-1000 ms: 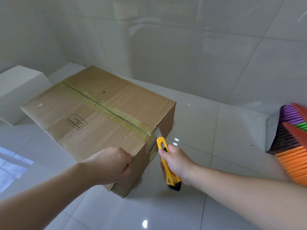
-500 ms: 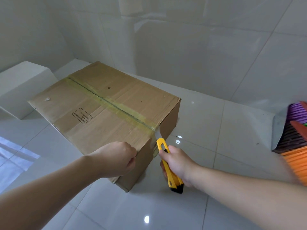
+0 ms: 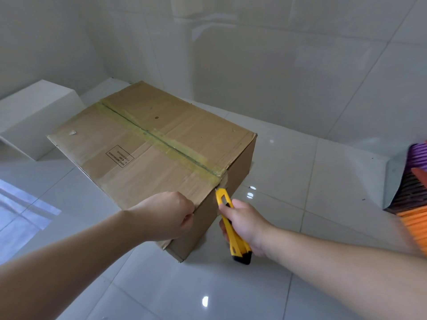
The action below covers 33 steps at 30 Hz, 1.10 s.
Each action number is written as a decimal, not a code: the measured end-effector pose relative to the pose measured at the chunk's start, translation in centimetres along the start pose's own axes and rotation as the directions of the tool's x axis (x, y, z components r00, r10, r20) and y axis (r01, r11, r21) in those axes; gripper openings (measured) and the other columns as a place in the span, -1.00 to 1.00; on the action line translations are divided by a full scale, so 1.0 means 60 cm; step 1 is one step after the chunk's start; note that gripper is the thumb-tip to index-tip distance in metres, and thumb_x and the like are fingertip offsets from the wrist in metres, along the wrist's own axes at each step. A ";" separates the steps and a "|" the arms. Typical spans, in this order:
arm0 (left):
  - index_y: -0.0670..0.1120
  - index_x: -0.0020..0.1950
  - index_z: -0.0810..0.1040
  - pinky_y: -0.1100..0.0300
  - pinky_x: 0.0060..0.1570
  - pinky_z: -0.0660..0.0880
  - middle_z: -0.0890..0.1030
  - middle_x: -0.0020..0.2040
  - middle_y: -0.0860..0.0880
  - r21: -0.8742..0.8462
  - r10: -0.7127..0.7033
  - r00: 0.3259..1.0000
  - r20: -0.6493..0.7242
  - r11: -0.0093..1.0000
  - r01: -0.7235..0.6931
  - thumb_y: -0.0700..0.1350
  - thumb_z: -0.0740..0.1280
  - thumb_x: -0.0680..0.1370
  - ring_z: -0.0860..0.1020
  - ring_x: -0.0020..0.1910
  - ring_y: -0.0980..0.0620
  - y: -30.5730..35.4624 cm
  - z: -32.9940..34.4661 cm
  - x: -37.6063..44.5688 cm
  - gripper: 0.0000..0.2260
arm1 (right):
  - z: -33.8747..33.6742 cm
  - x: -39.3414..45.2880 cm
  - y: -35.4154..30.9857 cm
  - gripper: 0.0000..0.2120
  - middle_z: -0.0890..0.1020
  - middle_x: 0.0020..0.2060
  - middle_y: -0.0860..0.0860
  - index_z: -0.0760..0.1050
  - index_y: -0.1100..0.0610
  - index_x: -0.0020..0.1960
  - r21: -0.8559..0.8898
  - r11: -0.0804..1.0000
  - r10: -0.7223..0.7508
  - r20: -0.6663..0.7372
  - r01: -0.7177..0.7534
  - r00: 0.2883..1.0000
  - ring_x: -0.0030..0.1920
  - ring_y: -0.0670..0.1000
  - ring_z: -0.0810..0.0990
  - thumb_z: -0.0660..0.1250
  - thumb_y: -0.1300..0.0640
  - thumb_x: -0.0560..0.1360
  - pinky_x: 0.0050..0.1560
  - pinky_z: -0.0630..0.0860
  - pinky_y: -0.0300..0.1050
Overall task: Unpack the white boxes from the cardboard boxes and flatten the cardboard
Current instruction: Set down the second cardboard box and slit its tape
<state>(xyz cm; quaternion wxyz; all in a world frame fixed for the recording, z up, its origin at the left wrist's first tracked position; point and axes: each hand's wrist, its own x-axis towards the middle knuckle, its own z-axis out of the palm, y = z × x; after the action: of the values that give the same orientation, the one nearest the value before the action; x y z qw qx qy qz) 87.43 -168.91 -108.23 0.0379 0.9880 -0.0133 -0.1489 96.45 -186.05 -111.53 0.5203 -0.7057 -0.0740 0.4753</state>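
Cardboard box (image 3: 147, 144) on the white tiled floor (image 3: 288, 181), near the corner of two tiled walls (image 3: 300, 65), top flaps closed. Yellowish tape (image 3: 161, 140) along the middle seam of the top, from the far edge to the near right edge, then folded a little over the side. Small printed label (image 3: 120, 155) on the left flap, text too small to read.

Left hand (image 3: 166, 215) at the near corner of the box, fingers curled together into a loose fist, resting against the top edge. Cannot tell whether the fingertips pinch the cardboard or only press on it, because the back of the hand hides them.

Right hand (image 3: 245, 225) just beside the right side of the box, fingers wrapped around a yellow knife (image 3: 231, 225), thumb laid on its upper face. Black end of the knife below the hand, yellow nose pointing up at the tape end on the box side, tip touching or very close to the cardboard there. Blade too small to see clearly.

White box (image 3: 39, 116) on the floor behind the left side of the cardboard box, apart from it. Second white box (image 3: 104, 88) partly hidden behind the far corner.

Colourful striped thing (image 3: 413, 199) at the right edge of the view, purple, dark and orange bands, blurred and cut off.
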 end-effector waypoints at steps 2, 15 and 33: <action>-0.04 -0.34 0.30 0.17 -0.30 0.41 0.41 -0.37 0.02 -0.036 0.023 0.999 -0.030 0.999 -0.024 -0.03 0.14 0.59 0.39 -0.36 0.01 -0.005 -0.003 -0.003 -0.71 | 0.002 -0.016 0.010 -0.81 0.45 -0.40 0.10 0.32 0.12 -0.15 -0.052 0.999 0.003 0.077 0.001 0.997 -0.48 0.04 0.41 0.18 0.09 0.61 -0.41 0.38 -0.17; -0.02 -0.36 0.28 0.26 -0.39 0.30 0.41 -0.38 0.02 -0.053 -0.142 0.990 -0.012 0.989 0.141 0.03 0.10 0.63 0.35 -0.40 0.07 -0.042 -0.022 -0.009 -0.64 | 0.062 -0.103 0.037 -0.83 0.49 -0.32 0.06 0.35 0.10 -0.13 -0.269 0.960 0.181 0.378 -0.080 0.908 -0.38 -0.03 0.44 0.19 0.05 0.60 -0.33 0.48 -0.17; -0.06 -0.24 0.49 0.15 -0.32 0.47 0.53 -0.31 0.00 0.093 -0.170 0.983 0.071 0.982 0.163 0.20 0.18 0.55 0.44 -0.36 0.03 0.014 -0.029 0.005 -0.63 | -0.181 -0.049 0.020 -0.63 0.47 -0.32 0.03 0.52 0.10 0.09 -0.932 -0.199 -0.569 0.362 0.304 0.739 -0.43 0.11 0.53 0.09 -0.09 0.48 -0.51 0.43 -0.14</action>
<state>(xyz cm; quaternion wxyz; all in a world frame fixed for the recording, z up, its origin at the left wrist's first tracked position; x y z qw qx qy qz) 88.22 -169.61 -106.59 -0.0184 0.9797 0.0615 -0.1899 102.53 -195.56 -110.71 0.0104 -0.8209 -0.5709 -0.0027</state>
